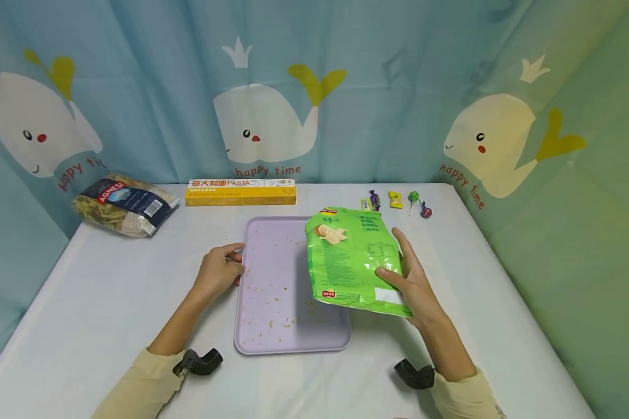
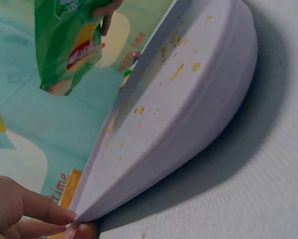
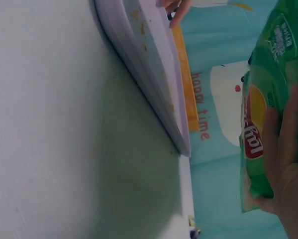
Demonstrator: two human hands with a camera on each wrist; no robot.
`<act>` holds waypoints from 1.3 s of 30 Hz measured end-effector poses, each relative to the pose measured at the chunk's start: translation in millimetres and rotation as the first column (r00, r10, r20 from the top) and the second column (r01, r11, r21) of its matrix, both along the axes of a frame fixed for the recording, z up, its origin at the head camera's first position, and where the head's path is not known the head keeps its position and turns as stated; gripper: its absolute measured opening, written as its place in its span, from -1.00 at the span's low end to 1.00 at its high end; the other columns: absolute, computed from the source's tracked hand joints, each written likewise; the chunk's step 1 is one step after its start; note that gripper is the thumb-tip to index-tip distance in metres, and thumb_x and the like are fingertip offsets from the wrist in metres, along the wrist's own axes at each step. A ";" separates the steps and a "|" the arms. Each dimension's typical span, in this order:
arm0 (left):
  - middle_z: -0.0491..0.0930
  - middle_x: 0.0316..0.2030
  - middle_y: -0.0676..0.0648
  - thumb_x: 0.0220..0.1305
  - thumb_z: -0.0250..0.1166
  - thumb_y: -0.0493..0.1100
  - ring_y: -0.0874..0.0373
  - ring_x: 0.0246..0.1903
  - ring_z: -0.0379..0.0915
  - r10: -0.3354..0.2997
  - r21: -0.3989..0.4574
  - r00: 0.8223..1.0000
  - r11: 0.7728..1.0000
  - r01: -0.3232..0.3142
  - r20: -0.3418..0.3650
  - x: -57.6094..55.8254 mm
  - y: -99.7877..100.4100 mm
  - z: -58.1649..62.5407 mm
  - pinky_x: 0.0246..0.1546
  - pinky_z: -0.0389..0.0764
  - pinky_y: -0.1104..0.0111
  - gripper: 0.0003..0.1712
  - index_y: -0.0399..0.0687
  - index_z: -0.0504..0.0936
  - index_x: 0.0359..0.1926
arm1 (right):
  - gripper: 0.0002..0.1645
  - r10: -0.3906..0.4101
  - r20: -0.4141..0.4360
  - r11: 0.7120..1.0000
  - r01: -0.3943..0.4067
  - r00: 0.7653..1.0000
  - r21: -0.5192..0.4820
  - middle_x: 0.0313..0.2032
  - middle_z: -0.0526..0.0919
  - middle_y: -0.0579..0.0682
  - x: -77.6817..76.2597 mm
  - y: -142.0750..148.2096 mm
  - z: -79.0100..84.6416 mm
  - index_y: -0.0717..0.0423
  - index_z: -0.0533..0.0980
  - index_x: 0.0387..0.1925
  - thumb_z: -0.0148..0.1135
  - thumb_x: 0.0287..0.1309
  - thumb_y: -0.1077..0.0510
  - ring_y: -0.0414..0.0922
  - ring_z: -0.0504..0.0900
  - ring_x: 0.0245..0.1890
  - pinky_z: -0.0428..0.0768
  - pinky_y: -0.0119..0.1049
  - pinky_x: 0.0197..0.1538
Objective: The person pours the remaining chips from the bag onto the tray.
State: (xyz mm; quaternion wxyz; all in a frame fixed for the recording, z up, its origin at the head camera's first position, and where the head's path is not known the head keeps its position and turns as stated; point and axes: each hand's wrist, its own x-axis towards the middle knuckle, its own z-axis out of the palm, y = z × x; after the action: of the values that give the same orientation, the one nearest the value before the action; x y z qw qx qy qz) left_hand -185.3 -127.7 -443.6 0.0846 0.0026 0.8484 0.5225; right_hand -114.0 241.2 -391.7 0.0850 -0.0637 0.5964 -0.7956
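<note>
My right hand (image 1: 419, 291) grips a green bag of potato chips (image 1: 348, 256) at its right side, thumb across the printed back and fingers behind. The bag hangs above the right part of a light purple tray (image 1: 272, 314); its Lay's logo shows in the right wrist view. Scattered yellow crumbs (image 1: 271, 324) lie on the tray. At the tray's left edge, my left hand (image 1: 218, 270) pinches the rim between thumb and fingers, seen close up in the left wrist view, where the tray edge (image 2: 188, 144) stands over its shadow on the white cloth.
Behind the tray stands a yellow pasta box (image 1: 241, 193). A bag of dry pasta (image 1: 126, 205) lies at the back left. Several small candies, among them a yellow one (image 1: 395, 199) and a green lollipop (image 1: 413, 198), lie at the back right. A whale-print curtain (image 1: 372, 116) closes off the back.
</note>
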 end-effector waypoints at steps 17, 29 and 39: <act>0.47 -0.17 -0.20 0.02 0.20 -0.44 0.11 -0.52 0.54 -0.003 0.055 1.000 0.998 0.002 0.015 -2.9 -4.3 1.4 -0.56 0.67 0.34 -0.35 -0.20 0.39 0.23 | 0.00 0.139 -0.064 0.948 -0.114 0.988 0.296 0.35 0.00 -0.09 -6.2 -16.9 1.6 -0.21 -0.08 0.42 0.20 0.10 0.34 0.03 0.24 0.12 0.45 -0.42 0.08; 0.47 -0.10 -0.23 0.01 0.27 -0.47 0.08 -0.38 0.59 0.033 0.233 0.994 0.971 -0.056 0.103 -6.0 -10.0 -5.0 -0.43 0.70 0.28 -0.39 -0.20 0.46 0.17 | 0.02 0.147 -0.091 0.917 -0.101 0.985 0.386 0.34 0.07 -0.15 -12.7 -26.2 2.9 -0.25 -0.06 0.42 0.25 0.05 0.30 0.01 0.31 0.11 0.34 -0.46 0.16; 0.46 -0.06 -0.23 0.03 0.30 -0.45 0.06 -0.33 0.59 0.018 0.289 0.991 0.956 -0.057 0.134 -6.6 -11.9 -4.9 -0.36 0.69 0.29 -0.40 -0.18 0.47 0.16 | 0.01 0.188 -0.098 0.894 -0.130 0.977 0.429 0.32 0.13 -0.05 -16.1 -32.2 7.2 -0.27 -0.06 0.41 0.22 0.07 0.34 0.06 0.52 -0.09 0.54 -0.25 0.03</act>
State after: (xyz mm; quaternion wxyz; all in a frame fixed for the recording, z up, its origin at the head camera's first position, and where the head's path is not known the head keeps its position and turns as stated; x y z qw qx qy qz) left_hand -191.8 -139.6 -448.5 0.1283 -0.0351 0.7546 0.6426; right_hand -130.1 209.0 -384.5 0.1204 -0.1470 0.7506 -0.6328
